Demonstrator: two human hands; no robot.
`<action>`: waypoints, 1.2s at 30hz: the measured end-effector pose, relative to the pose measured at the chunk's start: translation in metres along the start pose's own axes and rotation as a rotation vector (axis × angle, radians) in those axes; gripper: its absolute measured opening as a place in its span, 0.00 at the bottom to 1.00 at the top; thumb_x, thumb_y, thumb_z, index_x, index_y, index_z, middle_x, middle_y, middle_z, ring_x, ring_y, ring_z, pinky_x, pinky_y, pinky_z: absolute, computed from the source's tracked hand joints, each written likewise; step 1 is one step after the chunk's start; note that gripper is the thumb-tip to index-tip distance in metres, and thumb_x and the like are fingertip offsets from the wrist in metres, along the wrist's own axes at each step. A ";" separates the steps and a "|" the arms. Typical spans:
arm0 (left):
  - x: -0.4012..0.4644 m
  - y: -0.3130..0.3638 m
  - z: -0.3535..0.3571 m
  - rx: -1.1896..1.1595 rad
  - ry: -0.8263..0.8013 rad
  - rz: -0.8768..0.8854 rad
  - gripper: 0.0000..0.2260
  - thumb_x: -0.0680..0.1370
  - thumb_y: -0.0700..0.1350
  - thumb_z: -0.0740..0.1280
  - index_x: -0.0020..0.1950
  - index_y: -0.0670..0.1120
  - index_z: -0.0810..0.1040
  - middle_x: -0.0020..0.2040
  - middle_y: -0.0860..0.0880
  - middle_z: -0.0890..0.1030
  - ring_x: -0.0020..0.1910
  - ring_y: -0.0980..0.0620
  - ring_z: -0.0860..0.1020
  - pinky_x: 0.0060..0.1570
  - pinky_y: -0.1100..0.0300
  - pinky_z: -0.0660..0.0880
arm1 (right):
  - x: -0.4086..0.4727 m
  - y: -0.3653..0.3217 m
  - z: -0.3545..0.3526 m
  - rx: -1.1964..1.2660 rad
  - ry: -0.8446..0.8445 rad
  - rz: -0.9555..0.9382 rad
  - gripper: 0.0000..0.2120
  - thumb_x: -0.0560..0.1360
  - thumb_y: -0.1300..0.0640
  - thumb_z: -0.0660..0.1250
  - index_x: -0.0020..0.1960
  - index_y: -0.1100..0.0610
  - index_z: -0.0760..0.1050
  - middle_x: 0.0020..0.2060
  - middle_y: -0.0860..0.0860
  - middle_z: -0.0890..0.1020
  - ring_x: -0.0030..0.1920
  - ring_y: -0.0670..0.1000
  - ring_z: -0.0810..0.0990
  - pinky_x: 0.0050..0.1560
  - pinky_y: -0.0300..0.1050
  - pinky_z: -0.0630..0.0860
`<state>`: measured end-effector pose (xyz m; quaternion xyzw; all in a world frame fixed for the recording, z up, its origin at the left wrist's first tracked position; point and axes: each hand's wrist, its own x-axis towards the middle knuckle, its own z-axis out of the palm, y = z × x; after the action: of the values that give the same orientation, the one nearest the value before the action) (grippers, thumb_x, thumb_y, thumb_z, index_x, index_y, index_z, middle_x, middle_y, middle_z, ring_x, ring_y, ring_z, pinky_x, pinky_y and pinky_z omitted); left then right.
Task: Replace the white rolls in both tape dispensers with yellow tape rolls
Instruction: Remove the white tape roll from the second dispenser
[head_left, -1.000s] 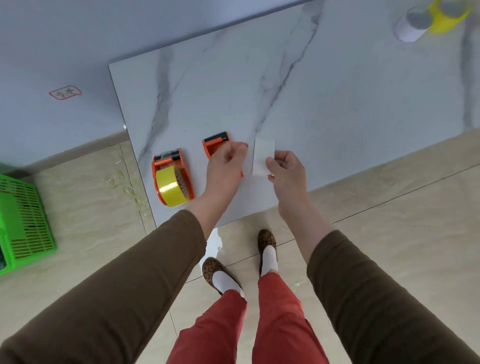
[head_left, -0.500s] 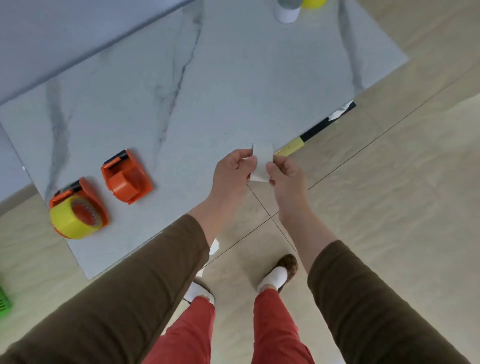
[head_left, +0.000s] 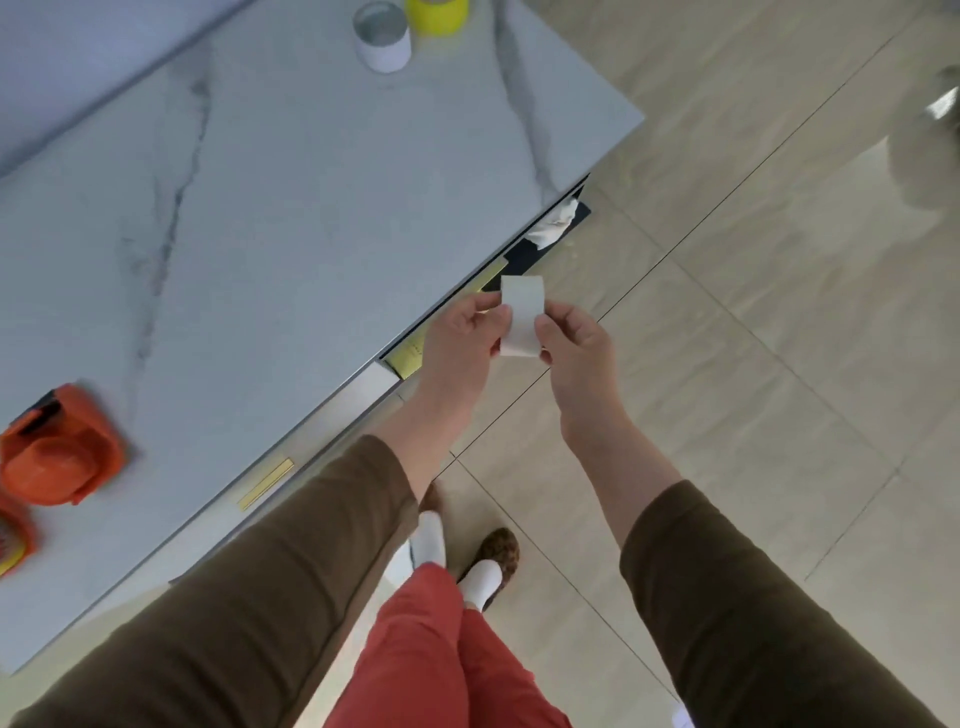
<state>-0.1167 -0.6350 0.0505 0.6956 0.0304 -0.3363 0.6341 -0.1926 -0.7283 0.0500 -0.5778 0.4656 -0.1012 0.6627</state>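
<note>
Both my hands pinch a short white strip of tape (head_left: 521, 317) in the air, past the table's front edge and over the floor. My left hand (head_left: 460, 345) holds its left edge and my right hand (head_left: 574, 345) its right edge. An orange tape dispenser (head_left: 57, 449) with no roll in it lies on the marble table (head_left: 291, 208) at the far left. A second orange dispenser (head_left: 13, 538) with yellow tape peeks in at the left frame edge. A white tape roll (head_left: 383, 37) and a yellow tape roll (head_left: 435, 14) stand at the table's far edge.
An open drawer (head_left: 540, 244) under the table's right corner holds crumpled white paper and yellow items. Tiled floor stretches to the right. My feet (head_left: 467, 561) in patterned slippers stand near the table's front edge.
The view has swung right, so the dispensers slid to the left edge. My hands carried the white strip from above the table out past its front edge, near the open drawer.
</note>
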 end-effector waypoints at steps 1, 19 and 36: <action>0.005 0.004 0.008 -0.001 -0.002 0.000 0.07 0.81 0.39 0.67 0.52 0.51 0.83 0.44 0.53 0.86 0.44 0.55 0.84 0.49 0.57 0.81 | 0.007 -0.004 -0.005 0.007 0.001 -0.005 0.10 0.80 0.61 0.64 0.56 0.55 0.82 0.47 0.50 0.84 0.44 0.46 0.77 0.46 0.41 0.72; 0.148 0.079 0.128 -0.017 0.053 -0.062 0.09 0.81 0.43 0.69 0.60 0.44 0.83 0.50 0.46 0.85 0.55 0.43 0.84 0.61 0.46 0.80 | 0.182 -0.101 -0.053 0.034 0.002 0.015 0.09 0.80 0.63 0.64 0.58 0.59 0.81 0.42 0.46 0.82 0.37 0.36 0.77 0.44 0.33 0.73; 0.261 0.135 0.226 -0.160 0.265 -0.036 0.09 0.82 0.41 0.68 0.60 0.44 0.84 0.47 0.43 0.81 0.48 0.48 0.81 0.50 0.61 0.82 | 0.352 -0.183 -0.087 -0.135 -0.256 -0.025 0.07 0.78 0.63 0.66 0.52 0.57 0.82 0.36 0.45 0.79 0.35 0.42 0.74 0.40 0.34 0.71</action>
<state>0.0506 -0.9656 0.0414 0.6806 0.1529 -0.2495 0.6717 0.0093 -1.0805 0.0408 -0.6350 0.3758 -0.0036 0.6749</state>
